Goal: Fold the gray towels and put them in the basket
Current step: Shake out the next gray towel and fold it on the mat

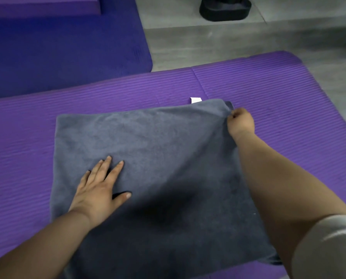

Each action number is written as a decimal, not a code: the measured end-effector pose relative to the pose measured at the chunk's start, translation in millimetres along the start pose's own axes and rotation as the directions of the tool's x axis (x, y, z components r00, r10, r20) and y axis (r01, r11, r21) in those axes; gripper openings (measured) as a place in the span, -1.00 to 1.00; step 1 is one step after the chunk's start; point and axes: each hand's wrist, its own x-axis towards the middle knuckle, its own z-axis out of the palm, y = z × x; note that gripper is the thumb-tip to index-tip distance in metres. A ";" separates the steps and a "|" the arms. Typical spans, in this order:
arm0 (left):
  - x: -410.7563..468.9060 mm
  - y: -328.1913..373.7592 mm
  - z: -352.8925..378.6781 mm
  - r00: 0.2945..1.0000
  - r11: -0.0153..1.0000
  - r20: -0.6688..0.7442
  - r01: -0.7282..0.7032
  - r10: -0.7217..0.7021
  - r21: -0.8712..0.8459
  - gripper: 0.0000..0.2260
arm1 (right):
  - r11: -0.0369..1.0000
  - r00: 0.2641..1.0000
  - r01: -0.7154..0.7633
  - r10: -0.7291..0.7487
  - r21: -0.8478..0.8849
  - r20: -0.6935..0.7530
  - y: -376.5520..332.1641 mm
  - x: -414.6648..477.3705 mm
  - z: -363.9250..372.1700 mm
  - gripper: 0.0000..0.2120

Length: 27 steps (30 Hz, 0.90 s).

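Observation:
A gray towel (158,150) lies spread flat on a purple ribbed mat (268,91). My left hand (99,188) rests flat on the towel's left part, fingers straight and spread. At the towel's far right corner my right hand (240,121) pinches the cloth, fingers curled. A small white label (195,100) sticks out at the towel's far edge. No basket is in view.
A darker blue mat (57,53) lies at the far left with a purple block (43,5) on it. Gray floor (228,41) runs behind the mats. A black rounded base (224,9) stands on the floor at the top.

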 end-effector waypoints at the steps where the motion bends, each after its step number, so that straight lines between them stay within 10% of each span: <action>1: 1.6 1.8 -1.4 1.000 1.000 0.005 0.004 -0.004 0.015 -0.26 | 1.000 1.000 -0.008 0.008 0.000 0.018 0.5 1.9 -0.1 -0.72; 8: 0.4 1.2 -3.0 0.998 0.999 0.058 -0.003 0.000 0.047 -0.28 | 0.956 0.967 -0.144 0.080 0.257 0.242 -16.3 5.0 -7.3 -0.53; 11: 1.5 1.6 -6.4 0.998 1.000 0.061 0.000 0.000 0.005 -0.31 | 0.952 0.954 -0.073 -0.020 0.297 0.299 -21.9 -2.6 -6.0 -0.90; 16: 0.9 -0.4 -7.3 0.999 0.999 0.049 -0.009 0.011 -0.034 -0.34 | 0.904 0.923 -0.040 -0.129 0.425 0.363 -15.3 -9.2 -6.3 -0.76; 27: 4.0 0.1 -7.8 1.000 0.990 -0.014 -0.007 0.006 -0.139 -0.32 | 0.935 0.993 0.018 -0.059 0.354 0.106 -18.4 17.5 -12.2 -0.73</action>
